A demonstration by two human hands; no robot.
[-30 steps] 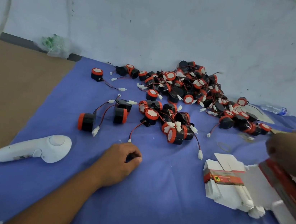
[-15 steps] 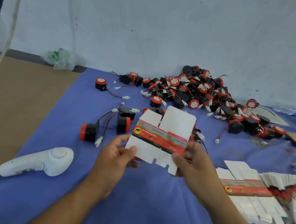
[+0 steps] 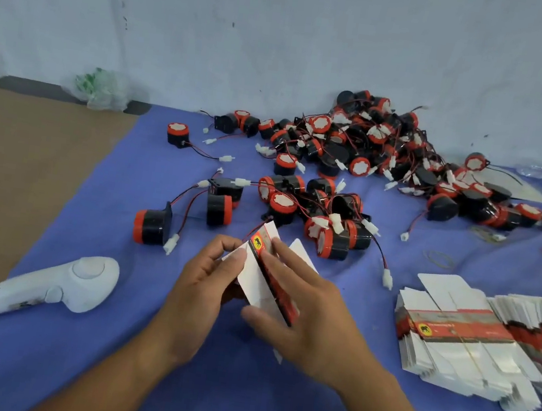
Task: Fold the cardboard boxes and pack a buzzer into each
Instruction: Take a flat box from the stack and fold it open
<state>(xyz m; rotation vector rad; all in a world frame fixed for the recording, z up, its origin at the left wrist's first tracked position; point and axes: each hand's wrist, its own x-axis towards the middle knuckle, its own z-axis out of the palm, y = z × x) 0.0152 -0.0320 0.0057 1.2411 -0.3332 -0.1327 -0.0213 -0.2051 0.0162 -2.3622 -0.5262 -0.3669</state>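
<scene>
1 cardboard box (image 3: 255, 272) is now in hand, mid-view, just above the blue worktop (image 3: 238, 390). 0.5 s back it was held flat with its printed face toward the camera. Now it is turned edge-on and tilted, its red band running toward 5 o'clock, with white panels showing on both sides of the band. 1 s back the left hand lay on the cloth and the right hand was off at the stack.

Left hand (image 3: 204, 286): grip pinching a white flap near the box's 11 o'clock end, thumb and fingertips closed on it. Right hand (image 3: 303, 313): fingers laid long over the red band, thumb beneath, so the grip pinches the box between them.

We judge the sleeve is being popped open. No flap looks tucked, so folding has only begun and no buzzer is packed yet.

The stack of flat boxes (image 3: 452, 336) sits at 3 o'clock of the hands, well apart. The buzzers (image 3: 373, 150) are heaped at 1 o'clock, with strays near at 12. A white controller (image 3: 56, 284) lies at 9 o'clock.
</scene>
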